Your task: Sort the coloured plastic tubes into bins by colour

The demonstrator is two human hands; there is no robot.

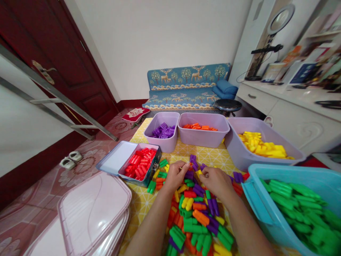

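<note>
A heap of mixed plastic tube pieces (195,217) in green, orange, purple, yellow and red lies on the yellow patterned tablecloth (213,156). My left hand (176,175) rests at the heap's far edge, fingers curled and pinched near a purple piece (193,160). My right hand (217,181) lies beside it, fingers curled down onto a small yellow piece (199,173). What each hand actually grips is too small to make out.
Lilac bins hold purple (162,132), orange (201,127) and yellow pieces (263,145). A tin (140,164) holds red pieces, a blue bin (298,202) green ones. Pink lids (90,209) lie at the left. Behind are a stool (227,105), a sofa, a ladder and a white cabinet.
</note>
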